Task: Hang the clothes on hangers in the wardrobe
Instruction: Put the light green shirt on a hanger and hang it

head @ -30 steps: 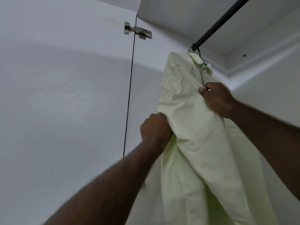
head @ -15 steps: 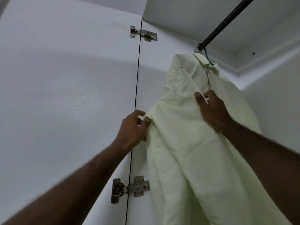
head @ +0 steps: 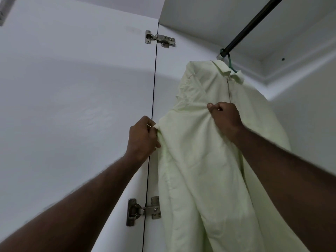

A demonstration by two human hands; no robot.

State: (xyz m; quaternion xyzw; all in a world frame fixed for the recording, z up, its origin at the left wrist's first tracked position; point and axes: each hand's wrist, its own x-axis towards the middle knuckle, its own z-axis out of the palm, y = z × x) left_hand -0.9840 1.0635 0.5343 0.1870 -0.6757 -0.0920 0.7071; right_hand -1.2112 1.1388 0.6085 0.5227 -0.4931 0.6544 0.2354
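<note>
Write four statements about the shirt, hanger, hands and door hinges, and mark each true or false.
1. The pale green shirt hangs from a green hanger hooked on the dark rod. True.
2. The left hand is clear of the shirt. False: it pinches the shirt's edge.
3. The right hand grips the shirt's front below the collar. True.
4. Only one door hinge shows. False: an upper hinge and a lower hinge show.

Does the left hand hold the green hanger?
No, the left hand pinches the edge of the shirt; the hanger hangs on the rod.
</note>
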